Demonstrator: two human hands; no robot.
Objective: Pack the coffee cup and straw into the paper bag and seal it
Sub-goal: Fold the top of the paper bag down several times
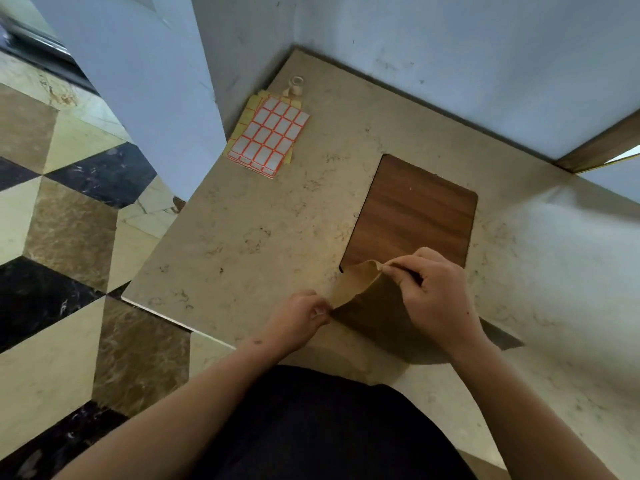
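From the head view, the left hand and right hand each pinched a top corner of the paper bag, which stood at the counter's near edge. Uneven pulling could tear its mouth or tip it over that edge. Open counter lay beyond; the sticker sheets sat well apart.

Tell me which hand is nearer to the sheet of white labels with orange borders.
Left. The left hand pinches the brown paper bag at its left corner, on the sheet's side. The right hand grips the bag's top edge farther right, farther from the sheet.
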